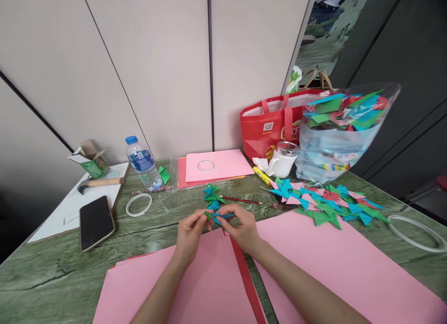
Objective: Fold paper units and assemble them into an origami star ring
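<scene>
My left hand (190,233) and my right hand (242,228) meet at the table's middle, both pinching a small folded paper piece (219,216), blue with a green end. The fingers of each hand are closed on it. Just beyond it lies a blue-and-green folded paper star (213,197) and a red pencil (240,200). Large pink paper sheets (209,282) lie under my forearms.
A heap of folded pink, blue and green pieces (324,203) lies at right, below a clear bag of more (342,133). A white mug (283,160), red bag (268,126), glue stick (261,176), water bottle (141,163), phone (96,221), hammer (99,182) and tape rings (138,204) stand around.
</scene>
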`<action>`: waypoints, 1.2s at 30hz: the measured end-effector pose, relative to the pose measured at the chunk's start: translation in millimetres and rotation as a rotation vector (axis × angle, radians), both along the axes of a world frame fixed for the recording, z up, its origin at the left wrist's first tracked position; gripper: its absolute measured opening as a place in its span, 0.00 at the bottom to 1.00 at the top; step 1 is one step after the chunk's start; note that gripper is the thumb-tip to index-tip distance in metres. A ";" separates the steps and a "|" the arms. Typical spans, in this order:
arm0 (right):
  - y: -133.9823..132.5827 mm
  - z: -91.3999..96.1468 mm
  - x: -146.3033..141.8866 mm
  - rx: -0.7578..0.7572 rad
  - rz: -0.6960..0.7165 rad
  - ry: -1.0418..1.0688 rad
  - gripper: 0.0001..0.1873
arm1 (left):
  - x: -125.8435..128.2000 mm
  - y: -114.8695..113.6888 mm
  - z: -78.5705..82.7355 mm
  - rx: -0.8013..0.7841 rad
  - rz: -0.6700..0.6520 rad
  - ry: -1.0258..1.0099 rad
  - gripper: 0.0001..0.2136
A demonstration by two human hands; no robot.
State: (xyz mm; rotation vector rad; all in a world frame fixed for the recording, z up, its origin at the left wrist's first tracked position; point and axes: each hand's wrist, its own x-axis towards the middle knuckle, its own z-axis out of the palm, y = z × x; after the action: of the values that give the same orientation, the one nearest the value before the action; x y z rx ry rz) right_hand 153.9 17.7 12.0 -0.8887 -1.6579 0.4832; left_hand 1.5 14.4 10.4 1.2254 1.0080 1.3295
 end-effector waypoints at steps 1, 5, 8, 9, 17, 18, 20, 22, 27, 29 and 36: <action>0.0 0.0 0.0 0.008 -0.001 -0.003 0.01 | -0.3 0.1 -0.2 0.004 -0.005 -0.001 0.10; 0.1 0.1 0.1 0.026 -0.001 -0.009 0.01 | -0.3 -0.3 0.6 0.013 -0.013 0.000 0.10; 0.0 -0.3 0.2 0.029 -0.011 -0.012 0.01 | 0.8 -1.4 3.2 0.013 -0.010 -0.002 0.10; -0.1 -0.5 0.2 0.034 -0.013 -0.014 0.01 | 1.2 -1.8 4.1 0.015 -0.010 -0.005 0.10; -1.0 -0.1 -0.6 0.118 -0.028 -0.027 0.04 | 1.4 -2.2 3.2 0.036 -0.009 -0.006 0.09; -1.0 0.0 -0.6 0.125 -0.028 -0.026 0.04 | 1.4 -2.2 2.6 0.036 -0.008 -0.004 0.09; -1.0 -0.1 -0.6 0.131 -0.030 -0.024 0.04 | 1.4 -2.3 1.7 0.035 -0.004 0.001 0.09; -1.1 0.2 -0.2 0.126 -0.035 -0.037 0.04 | 1.4 -2.5 1.2 0.036 -0.004 -0.001 0.09; -1.0 2.7 0.8 0.166 -0.023 -0.083 0.10 | 1.1 -2.5 1.4 0.049 -0.020 -0.029 0.08; -0.7 3.3 0.9 0.189 -0.011 -0.081 0.10 | 1.1 -2.6 1.4 0.055 -0.022 -0.027 0.08; -0.3 2.1 -0.7 0.214 -0.015 -0.058 0.08 | 1.1 -2.8 -2.4 0.071 -0.029 -0.017 0.09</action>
State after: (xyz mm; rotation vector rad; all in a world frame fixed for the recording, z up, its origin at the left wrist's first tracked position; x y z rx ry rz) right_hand 153.2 17.4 14.2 -0.7621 -1.7183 0.2657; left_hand 2.5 11.6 8.0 1.2752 0.9343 1.3605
